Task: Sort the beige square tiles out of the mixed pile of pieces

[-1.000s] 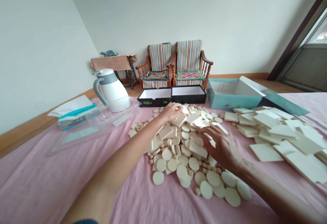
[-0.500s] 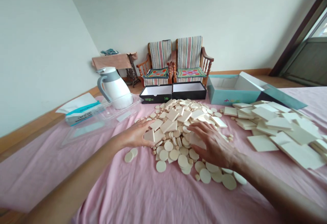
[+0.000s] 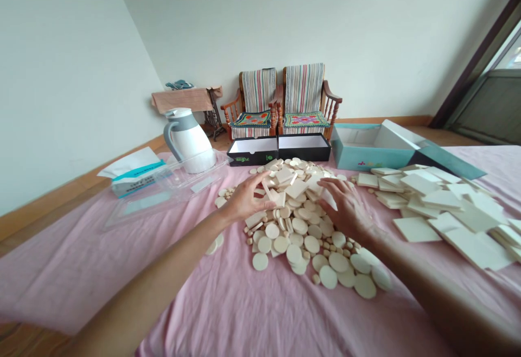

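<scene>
From my remote post, I cup a heap of pale wooden pieces [image 3: 301, 227] between my left hand [image 3: 242, 199], thumb and fingers spread, and my right hand [image 3: 349, 215], fingers likewise apart. Square tiles [image 3: 443, 199] lie right of the grip; black boxes [image 3: 304, 154] stand beyond it, a white jug [image 3: 194, 148] beyond and left.

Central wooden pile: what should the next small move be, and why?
I'd probably close the left hand around the square tile at its thumb tip: the tile lies within easy reach, but no sure grip shows, and loose discs mingle in the same pile.
</scene>
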Action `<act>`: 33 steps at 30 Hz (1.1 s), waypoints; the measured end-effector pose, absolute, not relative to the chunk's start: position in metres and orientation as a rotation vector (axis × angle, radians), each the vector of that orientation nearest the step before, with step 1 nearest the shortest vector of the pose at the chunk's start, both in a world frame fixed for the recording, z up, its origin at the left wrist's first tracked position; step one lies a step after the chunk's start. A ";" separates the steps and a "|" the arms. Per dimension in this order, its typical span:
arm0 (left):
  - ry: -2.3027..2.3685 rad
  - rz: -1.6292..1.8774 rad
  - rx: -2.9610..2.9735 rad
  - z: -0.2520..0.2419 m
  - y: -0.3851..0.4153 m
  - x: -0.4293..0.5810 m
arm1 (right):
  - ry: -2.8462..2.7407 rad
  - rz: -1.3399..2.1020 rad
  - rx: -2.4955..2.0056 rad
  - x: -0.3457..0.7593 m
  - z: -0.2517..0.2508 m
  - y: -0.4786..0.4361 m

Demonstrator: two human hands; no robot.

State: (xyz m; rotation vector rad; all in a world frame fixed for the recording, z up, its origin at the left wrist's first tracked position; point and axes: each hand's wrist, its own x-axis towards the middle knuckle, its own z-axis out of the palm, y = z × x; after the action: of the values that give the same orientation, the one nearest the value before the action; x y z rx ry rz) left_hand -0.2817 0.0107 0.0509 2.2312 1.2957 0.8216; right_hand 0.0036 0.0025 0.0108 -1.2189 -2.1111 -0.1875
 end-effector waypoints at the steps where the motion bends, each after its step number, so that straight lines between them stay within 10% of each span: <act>1: 1.246 0.860 2.250 0.051 0.011 -0.276 | -2.083 -0.210 -1.261 0.008 0.012 0.003; 17: 1.253 0.308 2.571 0.019 -0.053 -0.284 | -2.238 -0.107 -1.495 0.060 -0.013 -0.112; 33: 1.379 0.468 2.652 0.007 -0.064 -0.273 | -2.261 0.279 -1.327 -0.003 -0.017 -0.084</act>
State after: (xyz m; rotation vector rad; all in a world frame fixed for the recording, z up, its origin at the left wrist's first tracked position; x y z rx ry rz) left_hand -0.2729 -0.0637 0.0073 2.6520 1.3791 0.4679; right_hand -0.0035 -0.0844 -0.0165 -1.3266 -2.2608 0.2786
